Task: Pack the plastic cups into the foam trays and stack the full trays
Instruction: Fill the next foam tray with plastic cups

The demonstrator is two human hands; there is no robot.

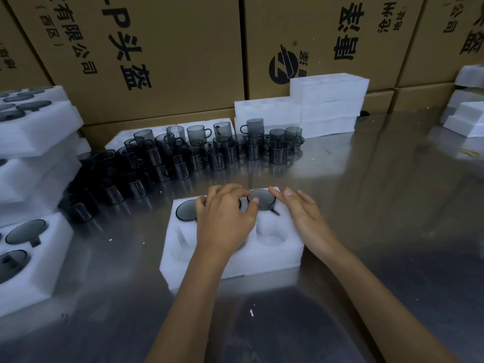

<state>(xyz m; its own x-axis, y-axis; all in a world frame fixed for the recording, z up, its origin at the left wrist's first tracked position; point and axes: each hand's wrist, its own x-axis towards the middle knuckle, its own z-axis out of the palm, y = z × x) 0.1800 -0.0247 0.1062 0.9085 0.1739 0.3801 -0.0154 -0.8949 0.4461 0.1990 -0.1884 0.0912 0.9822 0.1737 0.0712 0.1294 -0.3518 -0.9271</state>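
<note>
A white foam tray lies in front of me on the steel table. A dark plastic cup sits in its back left pocket and another cup in the back right pocket. My left hand covers the back middle pocket, its fingers curled down over a cup of which only a sliver of rim shows; its thumb reaches the right cup's rim. With straight fingers, my right hand lies beside the right cup on the foam. The front pockets hold nothing.
Several loose smoky cups stand in rows behind the tray. Filled foam trays are stacked at the left, empty foam trays at the back and far right. Cardboard boxes wall off the back.
</note>
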